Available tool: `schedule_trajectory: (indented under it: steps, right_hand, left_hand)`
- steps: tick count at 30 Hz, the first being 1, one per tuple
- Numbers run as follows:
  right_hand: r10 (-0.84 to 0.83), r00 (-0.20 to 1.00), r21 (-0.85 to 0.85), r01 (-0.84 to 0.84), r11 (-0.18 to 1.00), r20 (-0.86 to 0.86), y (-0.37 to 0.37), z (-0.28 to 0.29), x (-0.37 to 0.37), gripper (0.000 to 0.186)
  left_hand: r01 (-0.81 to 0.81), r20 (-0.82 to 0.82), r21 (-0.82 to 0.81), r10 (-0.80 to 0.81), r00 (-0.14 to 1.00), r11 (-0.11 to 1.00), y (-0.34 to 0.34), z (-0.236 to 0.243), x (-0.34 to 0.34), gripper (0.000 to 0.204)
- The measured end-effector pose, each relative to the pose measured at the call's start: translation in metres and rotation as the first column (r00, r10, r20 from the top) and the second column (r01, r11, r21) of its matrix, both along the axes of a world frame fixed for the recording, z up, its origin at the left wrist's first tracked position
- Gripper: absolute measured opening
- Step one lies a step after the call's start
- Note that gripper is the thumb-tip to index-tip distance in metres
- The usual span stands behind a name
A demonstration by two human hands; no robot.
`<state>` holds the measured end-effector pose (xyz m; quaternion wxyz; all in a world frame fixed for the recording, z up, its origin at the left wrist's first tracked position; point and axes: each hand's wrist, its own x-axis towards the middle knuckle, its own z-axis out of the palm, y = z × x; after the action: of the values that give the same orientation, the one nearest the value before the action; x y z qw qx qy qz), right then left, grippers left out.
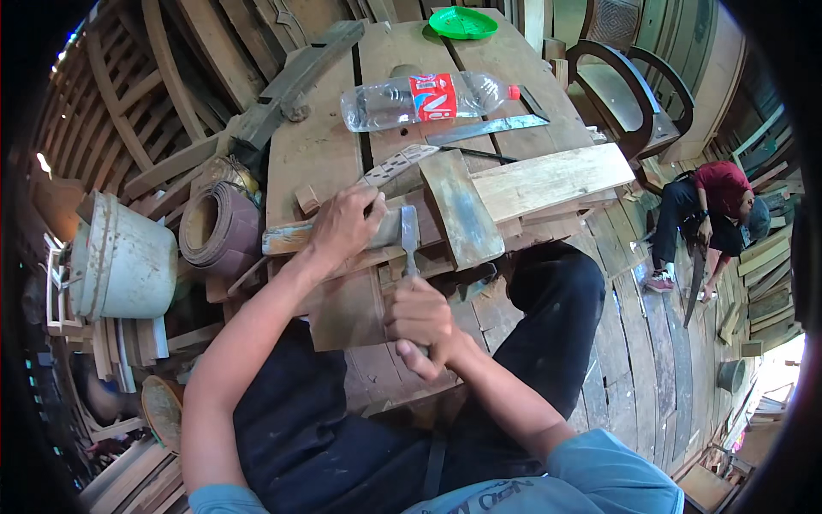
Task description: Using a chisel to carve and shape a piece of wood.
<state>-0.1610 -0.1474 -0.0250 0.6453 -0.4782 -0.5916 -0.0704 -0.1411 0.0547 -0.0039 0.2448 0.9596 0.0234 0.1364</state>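
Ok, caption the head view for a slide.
At a cluttered wooden bench, the right hand grips a chisel, the left hand beside its blade.

Chisel (410, 240) | flat-bladed, pointing away | grey block (389, 231) | lying crosswise

The left arm (224, 373) reached forward from the lower left, its elbow bent outward and its bare forearm slanting in to the right. The left hand (342, 224) lay back upward, fingers curled. The right arm (514, 398) came from the lower right, slanting forward and to the left. The right hand (419, 325) was closed in a fist, apart from the left hand and nearer the body. The right knee (565, 291) was bent.
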Motion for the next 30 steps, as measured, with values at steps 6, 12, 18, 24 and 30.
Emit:
schedule_trajectory:
  steps: [6,12,18,24,30]
  right_hand:
    - [0.101,0.994,-0.076,-0.098,0.992,0.039,-0.015,-0.007,-0.013,0.021]
    - [0.072,0.997,-0.059,-0.070,0.996,0.034,-0.012,-0.008,-0.024,0.024]
    - [0.033,0.997,-0.088,-0.027,0.996,0.073,-0.011,-0.003,-0.008,0.023]
    - [0.136,0.987,-0.113,-0.126,0.986,0.085,-0.023,-0.018,-0.027,0.026]
    - [0.064,0.997,-0.087,-0.060,0.994,0.047,-0.016,-0.014,-0.025,0.025]
  left_hand:
    - [-0.043,0.013,0.043,0.043,0.999,0.998,0.003,-0.005,-0.003,0.025]
    - [-0.055,0.022,0.040,0.054,0.998,0.998,0.007,-0.005,-0.004,0.025]
    - [-0.002,0.032,0.011,0.001,1.000,1.000,0.003,0.000,-0.002,0.027]
    - [-0.003,0.040,0.032,0.001,0.999,0.999,0.004,-0.006,-0.001,0.025]
    - [-0.041,0.010,0.056,0.040,0.999,0.998,0.002,-0.001,-0.004,0.027]
